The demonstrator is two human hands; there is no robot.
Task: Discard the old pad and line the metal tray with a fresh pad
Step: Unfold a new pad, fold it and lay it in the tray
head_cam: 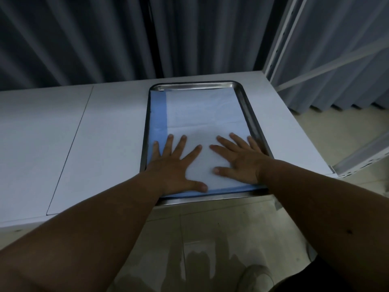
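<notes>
It looked like a clinic or treatment room: a white table (pixel 105 123) stood before grey pleated curtains (pixel 84 39), with a white metal frame (pixel 282 39) at right.

Both hands, the left hand (pixel 172 167) and the right hand (pixel 237 159), are laid flat, fingers spread, on the pad (pixel 202 114). Ahead of the fingertips the pad lies bare up to the tray rim (pixel 195 84). Left of the left hand, bare table (pixel 84 133) is offered. Right of the right hand, a white frame (pixel 280 39) is met.
</notes>
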